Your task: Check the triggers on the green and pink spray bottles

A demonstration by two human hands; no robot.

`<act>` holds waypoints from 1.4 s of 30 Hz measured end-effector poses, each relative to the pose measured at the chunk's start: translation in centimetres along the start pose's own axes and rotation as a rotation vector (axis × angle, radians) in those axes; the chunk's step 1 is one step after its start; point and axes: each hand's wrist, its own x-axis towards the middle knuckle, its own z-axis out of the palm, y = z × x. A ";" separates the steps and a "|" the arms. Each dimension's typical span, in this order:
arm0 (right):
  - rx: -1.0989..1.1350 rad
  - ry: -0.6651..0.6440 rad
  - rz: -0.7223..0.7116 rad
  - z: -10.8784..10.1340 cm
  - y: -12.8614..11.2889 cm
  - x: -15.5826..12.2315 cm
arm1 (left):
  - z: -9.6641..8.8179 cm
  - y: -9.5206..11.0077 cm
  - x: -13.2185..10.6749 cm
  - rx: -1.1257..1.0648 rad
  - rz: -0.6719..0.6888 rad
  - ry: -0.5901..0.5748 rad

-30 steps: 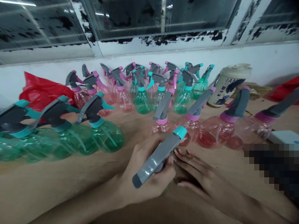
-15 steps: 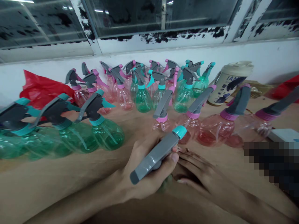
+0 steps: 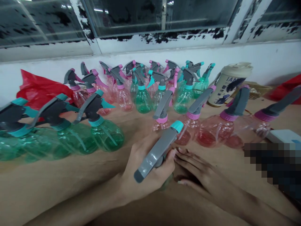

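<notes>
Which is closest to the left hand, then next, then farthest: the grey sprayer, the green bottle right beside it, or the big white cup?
1. The grey sprayer: held in the left hand.
2. The green bottle: just to the left, on the table.
3. The white cup: far back right, by the wall.

Dim, cool light falls on my bench [image 3: 47, 185] from overhead, I think from ceiling tubes, whose white streaks [image 3: 101, 10] mirror in the dark window glass [image 3: 131, 18]. Soft shadow pools beneath my left hand [image 3: 145, 169] and right hand [image 3: 199, 175]. The grey sprayer [image 3: 156, 153] I grip is fairly sharp. The green bottles [image 3: 58, 138] at the left edge are stretched and smeared by the wide lens (the pink bottles [image 3: 235, 128] at the right likewise). A pixelated block [image 3: 272, 163] masks the lower right.
</notes>
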 end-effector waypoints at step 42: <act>0.025 -0.032 0.005 -0.6 -0.4 0.2 | -0.6 0.1 0.8 -0.096 0.114 0.012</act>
